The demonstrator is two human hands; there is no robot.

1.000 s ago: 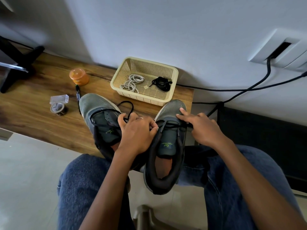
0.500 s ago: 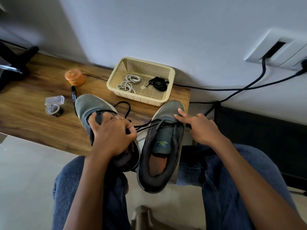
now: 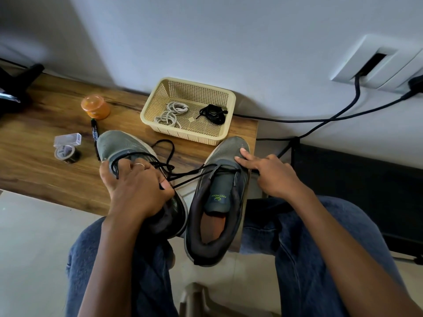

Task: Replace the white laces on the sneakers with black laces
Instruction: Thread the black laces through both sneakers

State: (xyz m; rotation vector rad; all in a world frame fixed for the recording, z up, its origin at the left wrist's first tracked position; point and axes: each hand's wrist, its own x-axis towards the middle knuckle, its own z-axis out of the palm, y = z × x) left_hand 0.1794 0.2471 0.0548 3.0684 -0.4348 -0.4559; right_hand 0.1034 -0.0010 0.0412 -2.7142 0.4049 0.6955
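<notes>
Two grey sneakers lie at the near edge of the wooden table [image 3: 34, 170]. My left hand [image 3: 135, 188] lies over the left sneaker [image 3: 119, 145] and pinches the black lace [image 3: 190, 173], which stretches taut from the front eyelets of the right sneaker [image 3: 219, 202]. My right hand [image 3: 267, 172] rests on the right sneaker's toe side with straight fingers, holding it down. Another black lace loops loose on the left sneaker. In the beige basket [image 3: 229, 97] lie coiled white laces [image 3: 171, 113] and a bundled black lace [image 3: 212, 113].
An orange jar [image 3: 95, 107], a black marker [image 3: 95, 138] and a tape roll with a clear box [image 3: 67, 148] sit left of the shoes. Black cables [image 3: 343, 110] run from a wall socket at right. My jeans-clad knees are below the table edge.
My left hand has moved left from the right sneaker to over the left sneaker, drawing the black lace out taut. The right hand stays on the right sneaker.
</notes>
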